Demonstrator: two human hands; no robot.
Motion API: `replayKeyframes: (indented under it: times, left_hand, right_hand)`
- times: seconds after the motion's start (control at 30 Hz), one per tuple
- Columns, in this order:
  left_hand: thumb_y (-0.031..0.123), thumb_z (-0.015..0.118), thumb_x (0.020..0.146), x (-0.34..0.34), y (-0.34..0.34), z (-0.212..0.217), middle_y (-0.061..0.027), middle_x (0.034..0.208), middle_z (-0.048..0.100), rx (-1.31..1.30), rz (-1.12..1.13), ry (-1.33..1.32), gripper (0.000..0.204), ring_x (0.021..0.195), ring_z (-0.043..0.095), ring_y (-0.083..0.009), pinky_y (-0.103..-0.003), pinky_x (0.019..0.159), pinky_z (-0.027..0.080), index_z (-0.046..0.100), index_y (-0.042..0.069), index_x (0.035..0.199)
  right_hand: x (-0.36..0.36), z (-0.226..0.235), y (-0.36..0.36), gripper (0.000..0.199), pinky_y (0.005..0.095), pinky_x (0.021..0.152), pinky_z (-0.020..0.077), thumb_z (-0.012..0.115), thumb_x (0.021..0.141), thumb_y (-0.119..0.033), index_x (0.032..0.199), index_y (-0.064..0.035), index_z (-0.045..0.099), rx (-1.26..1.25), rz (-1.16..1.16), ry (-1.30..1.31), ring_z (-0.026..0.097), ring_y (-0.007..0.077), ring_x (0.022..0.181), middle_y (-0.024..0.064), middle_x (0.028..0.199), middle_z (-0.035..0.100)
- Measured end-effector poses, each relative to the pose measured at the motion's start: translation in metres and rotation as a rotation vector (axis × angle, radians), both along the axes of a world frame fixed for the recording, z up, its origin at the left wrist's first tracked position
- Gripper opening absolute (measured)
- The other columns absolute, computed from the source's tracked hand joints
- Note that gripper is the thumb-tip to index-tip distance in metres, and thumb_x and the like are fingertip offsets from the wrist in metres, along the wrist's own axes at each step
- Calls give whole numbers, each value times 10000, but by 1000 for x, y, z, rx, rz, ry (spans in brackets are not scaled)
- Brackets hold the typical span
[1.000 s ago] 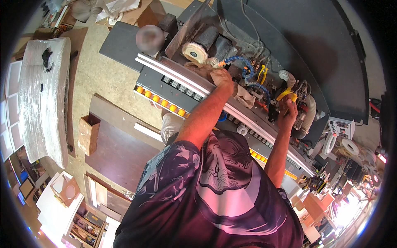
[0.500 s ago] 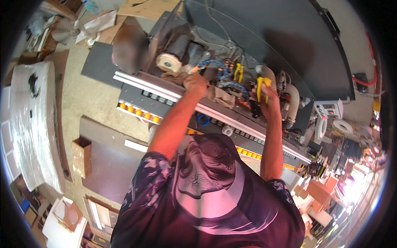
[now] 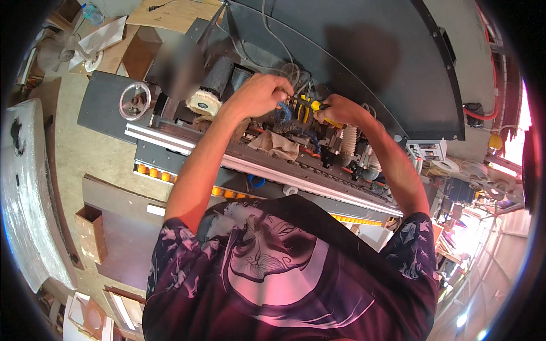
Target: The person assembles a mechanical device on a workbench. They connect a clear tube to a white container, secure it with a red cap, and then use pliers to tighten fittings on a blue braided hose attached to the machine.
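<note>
My right hand [image 3: 339, 111] is closed around a yellow-and-black hand tool [image 3: 315, 105] shaped like pliers, its yellow head pointing left. Just left of it, my left hand [image 3: 259, 95] has its fingers pinched together close to the tool's head; what they hold is too small to make out. Both hands are above the open inside of a long machine. Below them hang other yellow handles [image 3: 305, 113], with a blue segmented hose [image 3: 282, 112] beside these. A white buffing wheel [image 3: 203, 103] sits left of my left wrist.
A raised dark cover [image 3: 364, 51] stands behind the machine, with grey cables [image 3: 272, 25] along it. A metal rail [image 3: 256, 170] and orange rollers [image 3: 153, 172] run along the front. A handwheel [image 3: 135, 101] is at the left end, a control box [image 3: 427, 150] at the right.
My left hand has risen from beside the buffing wheel toward the cables. My right hand has brought the yellow tool left and turned it sideways, so both hands are now close together.
</note>
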State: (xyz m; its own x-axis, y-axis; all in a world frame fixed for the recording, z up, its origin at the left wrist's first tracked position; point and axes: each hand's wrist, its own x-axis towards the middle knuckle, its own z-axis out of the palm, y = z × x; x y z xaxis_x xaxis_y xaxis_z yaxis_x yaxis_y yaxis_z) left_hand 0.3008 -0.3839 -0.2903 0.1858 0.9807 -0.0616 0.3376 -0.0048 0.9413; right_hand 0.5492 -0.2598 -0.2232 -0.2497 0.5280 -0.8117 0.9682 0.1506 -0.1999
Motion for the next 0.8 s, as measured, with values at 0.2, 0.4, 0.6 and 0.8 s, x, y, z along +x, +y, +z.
replayKeyframes:
  times: [0.2, 0.4, 0.6, 0.8]
  left_hand:
    - [-24, 530, 846, 2, 66, -43, -202, 1376, 682, -17, -363, 137, 539, 1273, 644, -373, -432, 1118, 484, 717, 102, 1336]
    - [-4, 543, 853, 22, 88, -84, -175, 1402, 676, -49, -459, 101, 565, 1313, 622, -347, -424, 1144, 462, 704, 147, 1373]
    - [30, 521, 906, 20, 102, -91, -118, 1385, 699, -167, -562, -1, 542, 1273, 656, -303, -416, 1099, 499, 690, 188, 1396]
    - [48, 514, 925, 15, 103, -85, -101, 1383, 703, -192, -548, 10, 529, 1294, 652, -278, -407, 1089, 505, 692, 208, 1397]
  right_hand:
    - [-43, 0, 10, 342, 353, 528, 537, 732, 840, -314, 901, 22, 718, 101, 270, -319, 653, 192, 609, 85, 699, 666]
    - [-66, 4, 21, 295, 384, 561, 605, 689, 825, -253, 950, 12, 726, -117, 85, -359, 693, 204, 655, 101, 774, 701]
    - [-77, 4, 26, 334, 422, 637, 627, 666, 925, -307, 1051, -1, 715, -332, -187, -313, 722, 218, 803, 102, 930, 713]
    - [-67, -3, 44, 380, 526, 827, 629, 592, 998, -342, 1081, 3, 729, -541, -603, -338, 750, 296, 951, 163, 1031, 744]
